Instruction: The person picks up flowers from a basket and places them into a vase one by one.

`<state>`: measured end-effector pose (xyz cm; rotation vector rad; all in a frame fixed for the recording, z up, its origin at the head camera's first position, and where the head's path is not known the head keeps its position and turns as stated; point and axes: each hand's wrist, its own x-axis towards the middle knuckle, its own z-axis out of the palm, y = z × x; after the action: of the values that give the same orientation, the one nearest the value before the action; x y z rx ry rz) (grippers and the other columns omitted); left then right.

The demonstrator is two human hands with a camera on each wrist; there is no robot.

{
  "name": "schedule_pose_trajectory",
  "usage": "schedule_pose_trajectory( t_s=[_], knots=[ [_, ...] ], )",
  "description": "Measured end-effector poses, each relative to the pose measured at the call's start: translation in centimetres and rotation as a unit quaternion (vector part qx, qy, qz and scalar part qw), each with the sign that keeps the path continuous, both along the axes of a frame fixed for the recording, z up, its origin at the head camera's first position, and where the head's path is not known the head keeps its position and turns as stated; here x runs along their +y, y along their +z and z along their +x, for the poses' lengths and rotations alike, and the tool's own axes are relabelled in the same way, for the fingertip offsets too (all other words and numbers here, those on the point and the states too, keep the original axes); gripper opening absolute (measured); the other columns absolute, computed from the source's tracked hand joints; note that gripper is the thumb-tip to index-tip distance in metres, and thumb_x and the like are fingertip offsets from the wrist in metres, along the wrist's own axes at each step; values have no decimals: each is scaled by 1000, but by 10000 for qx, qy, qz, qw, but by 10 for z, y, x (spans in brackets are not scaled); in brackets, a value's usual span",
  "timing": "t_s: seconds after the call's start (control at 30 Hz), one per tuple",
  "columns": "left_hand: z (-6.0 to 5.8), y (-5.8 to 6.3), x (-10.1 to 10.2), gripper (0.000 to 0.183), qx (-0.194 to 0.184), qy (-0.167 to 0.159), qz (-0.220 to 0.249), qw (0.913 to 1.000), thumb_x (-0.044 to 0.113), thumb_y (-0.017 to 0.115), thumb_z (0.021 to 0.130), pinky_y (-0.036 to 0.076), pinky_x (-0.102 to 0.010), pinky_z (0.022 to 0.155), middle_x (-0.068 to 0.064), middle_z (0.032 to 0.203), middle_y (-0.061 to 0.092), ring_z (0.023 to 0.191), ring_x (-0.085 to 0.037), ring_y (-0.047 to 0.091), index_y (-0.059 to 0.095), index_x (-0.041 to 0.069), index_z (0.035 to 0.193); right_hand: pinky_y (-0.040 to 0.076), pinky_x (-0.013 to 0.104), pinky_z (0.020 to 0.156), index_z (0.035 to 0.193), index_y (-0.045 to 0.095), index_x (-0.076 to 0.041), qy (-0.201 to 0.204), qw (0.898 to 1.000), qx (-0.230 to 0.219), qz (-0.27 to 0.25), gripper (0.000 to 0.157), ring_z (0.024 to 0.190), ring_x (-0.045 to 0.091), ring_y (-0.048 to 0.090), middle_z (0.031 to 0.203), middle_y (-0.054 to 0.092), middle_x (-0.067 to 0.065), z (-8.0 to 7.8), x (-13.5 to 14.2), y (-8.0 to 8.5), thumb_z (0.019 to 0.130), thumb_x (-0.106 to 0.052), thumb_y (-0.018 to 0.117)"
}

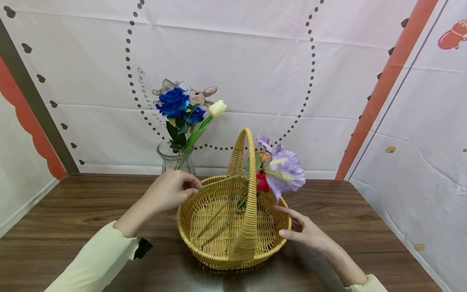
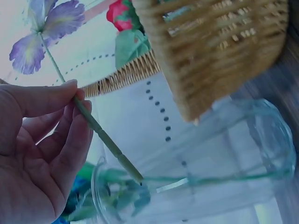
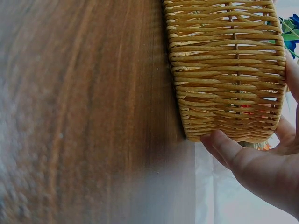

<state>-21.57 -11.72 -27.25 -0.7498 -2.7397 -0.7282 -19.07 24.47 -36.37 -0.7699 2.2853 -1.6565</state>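
Observation:
My left hand [image 1: 171,188] pinches the green stem [image 2: 112,147] of a purple iris [image 1: 285,170] between thumb and fingers, over the basket's left rim. The stem slants across under the handle, with the bloom beyond it on the right. My right hand [image 1: 310,234] holds the right rim of the yellow wicker basket [image 1: 209,257], some fingers against its outer wall. A red flower [image 1: 261,182] and an orange flower [image 1: 264,156] lean at the basket's back right, their stems lying inside. In the left wrist view, the cut stem end overlaps the glass vase [image 2: 224,140].
Behind the basket to the left, the vase holds blue roses [image 1: 173,101] and a pale yellow tulip [image 1: 217,108]. The basket's tall arched handle [image 1: 249,202] rises between my hands. A printed cloth [image 1: 237,61] hangs behind the brown wooden table [image 1: 91,202].

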Motion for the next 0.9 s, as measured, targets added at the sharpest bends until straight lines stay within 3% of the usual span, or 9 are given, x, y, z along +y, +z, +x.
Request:
schedule_pose_trajectory(
  t_s=[0.33, 0.63, 0.9],
  knots=[
    [11, 1, -34, 4, -53, 308, -113, 9994, 11, 67, 79, 43, -26, 56, 6, 71, 62, 59, -6, 50, 70, 12, 82, 40, 21, 91, 138, 28, 6, -17, 9999, 94, 73, 61, 121, 43, 36, 140, 24, 31, 0, 0, -1, 87, -8, 59],
    [17, 1, -63, 4, 116, 522, -135, 9985, 16, 67, 81, 43, -26, 57, 10, 68, 61, 59, -5, 52, 69, 14, 79, 42, 21, 89, 137, 27, 8, 21, 10000, 28, -20, 59, 120, 23, 44, 140, 23, 32, 1, 1, 0, 87, -3, 58],
    [23, 4, -85, 4, 208, 830, -29, 9963, 15, 67, 81, 42, -26, 57, 8, 71, 64, 61, -6, 53, 70, 13, 80, 43, 21, 88, 137, 26, 8, 4, 9999, -109, -46, 60, 121, 28, 42, 140, 23, 33, 1, 0, 0, 87, -4, 58]
  ],
)
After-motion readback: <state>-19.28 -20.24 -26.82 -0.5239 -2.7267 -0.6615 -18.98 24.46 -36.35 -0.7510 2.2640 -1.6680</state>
